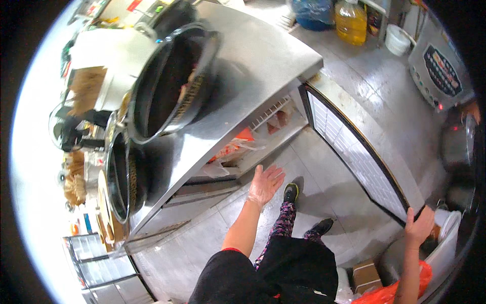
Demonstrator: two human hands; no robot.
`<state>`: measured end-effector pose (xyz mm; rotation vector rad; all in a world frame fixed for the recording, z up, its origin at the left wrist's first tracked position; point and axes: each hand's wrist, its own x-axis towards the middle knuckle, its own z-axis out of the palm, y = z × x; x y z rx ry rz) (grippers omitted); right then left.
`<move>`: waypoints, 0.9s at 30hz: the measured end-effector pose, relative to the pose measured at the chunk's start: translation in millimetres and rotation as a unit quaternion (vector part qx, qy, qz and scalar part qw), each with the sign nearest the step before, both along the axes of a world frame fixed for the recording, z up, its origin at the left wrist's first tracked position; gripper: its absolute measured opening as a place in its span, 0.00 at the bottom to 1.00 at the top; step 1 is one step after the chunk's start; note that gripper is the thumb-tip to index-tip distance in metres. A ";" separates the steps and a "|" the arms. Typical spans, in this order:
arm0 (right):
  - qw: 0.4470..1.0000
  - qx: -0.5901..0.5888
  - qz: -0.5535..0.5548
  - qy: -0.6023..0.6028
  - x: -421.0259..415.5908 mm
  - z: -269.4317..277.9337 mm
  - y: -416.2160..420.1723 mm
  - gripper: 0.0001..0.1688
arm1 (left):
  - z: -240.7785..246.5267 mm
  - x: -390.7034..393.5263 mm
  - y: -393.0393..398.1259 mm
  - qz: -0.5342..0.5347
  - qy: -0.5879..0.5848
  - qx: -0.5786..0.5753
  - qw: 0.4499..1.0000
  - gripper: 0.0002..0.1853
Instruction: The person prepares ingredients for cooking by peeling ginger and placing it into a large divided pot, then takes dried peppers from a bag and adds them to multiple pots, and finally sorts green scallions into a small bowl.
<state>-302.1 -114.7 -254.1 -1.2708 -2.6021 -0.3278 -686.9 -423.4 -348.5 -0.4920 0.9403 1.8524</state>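
My left hand (265, 186) is held out in mid-air in front of the under-counter refrigerator, fingers extended and holding nothing. A thin clear glove seems to cover it. My right hand (419, 226) grips the outer edge of the refrigerator door (357, 152), which stands swung wide with its white ribbed inner panel showing. Inside the refrigerator opening, beyond my left hand, are an orange-red plastic bag (233, 146), a clear plastic bag (216, 170) and a white wire rack (271, 112).
Large dark pots (201, 91) stand on the steel countertop (243, 87). Across the floor are an oil jug (351, 22), a white bucket (397, 40) and a grey appliance (436, 64). A cardboard box (366, 275) and an orange bag (395, 290) lie near my right arm.
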 end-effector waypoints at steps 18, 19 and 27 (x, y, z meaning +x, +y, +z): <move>0.982 -0.136 -0.121 -0.055 -26.5 47.6 -127.4 0.31 | 84.3 152.0 -138.7 -0.052 -0.061 -0.130 0.988 0.12; 0.985 -0.126 -0.108 -0.039 -25.3 42.9 -137.5 0.32 | 85.6 154.6 -148.7 -0.052 -0.055 -0.131 0.989 0.11; 0.949 -0.276 -0.106 -0.111 -67.4 106.0 -251.7 0.51 | 85.3 152.3 -285.6 0.022 -0.014 -0.208 0.978 0.08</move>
